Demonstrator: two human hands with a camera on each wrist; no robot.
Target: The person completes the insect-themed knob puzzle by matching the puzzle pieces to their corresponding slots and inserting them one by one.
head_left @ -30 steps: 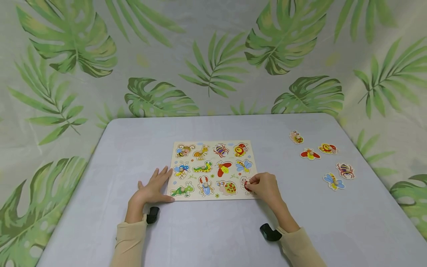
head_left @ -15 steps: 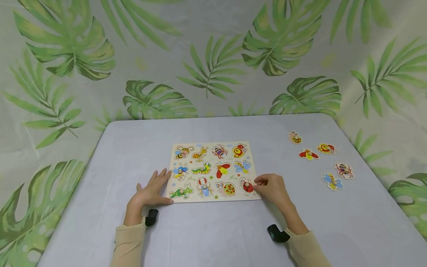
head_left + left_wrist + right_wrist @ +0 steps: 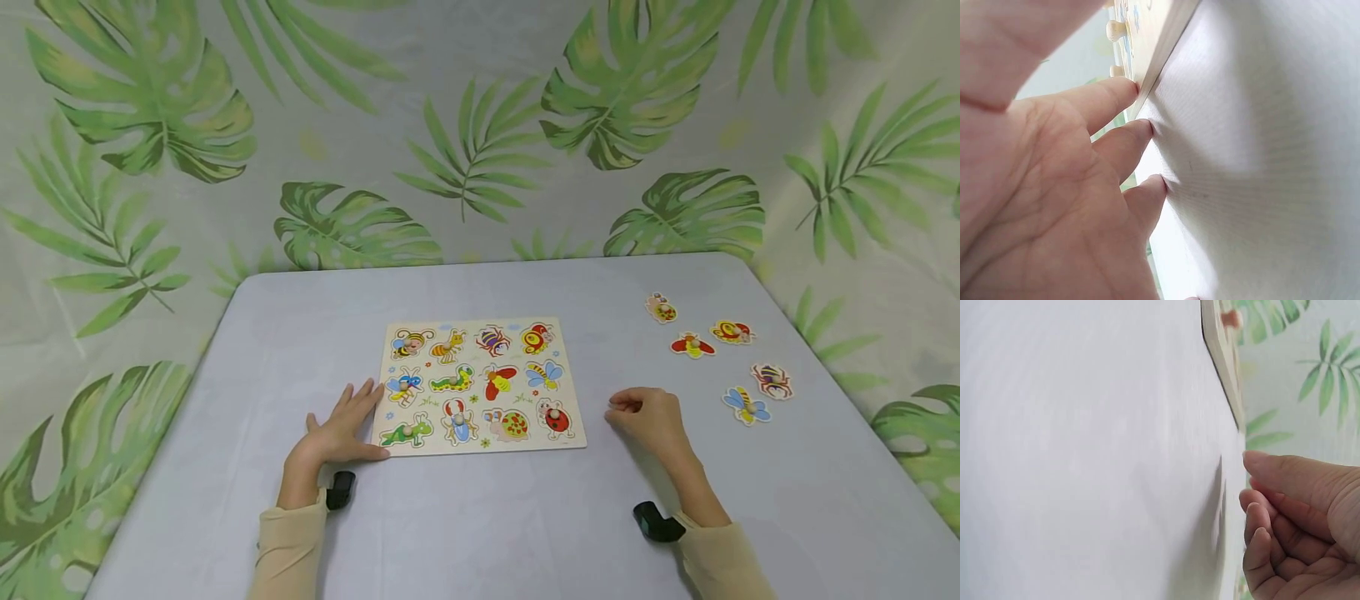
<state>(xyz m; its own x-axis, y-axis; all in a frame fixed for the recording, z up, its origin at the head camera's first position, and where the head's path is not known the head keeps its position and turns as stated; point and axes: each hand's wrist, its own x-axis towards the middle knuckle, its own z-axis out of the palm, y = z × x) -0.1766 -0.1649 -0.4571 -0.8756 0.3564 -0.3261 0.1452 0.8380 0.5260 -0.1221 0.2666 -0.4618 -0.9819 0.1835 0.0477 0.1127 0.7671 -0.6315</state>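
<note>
A wooden peg puzzle board with painted insects lies on the table. My left hand rests at its left edge, fingers spread; in the left wrist view the fingertips touch the board's side and the tablecloth. The ladybug piece sits in the bottom right corner of the board, its knob showing. To the right of the board, my right hand hovers over the table with nothing in it. The right wrist view shows its fingers loosely curled and the thumb extended.
Loose pieces lie at the table's right: a snail, a red-winged insect, a red-and-yellow butterfly, a spider and a blue-winged dragonfly. A leaf-patterned cloth hangs behind the table.
My right hand has let go of the ladybug piece and moved right, off the board. The ladybug stays in its corner. My left hand keeps its place at the board's edge.
</note>
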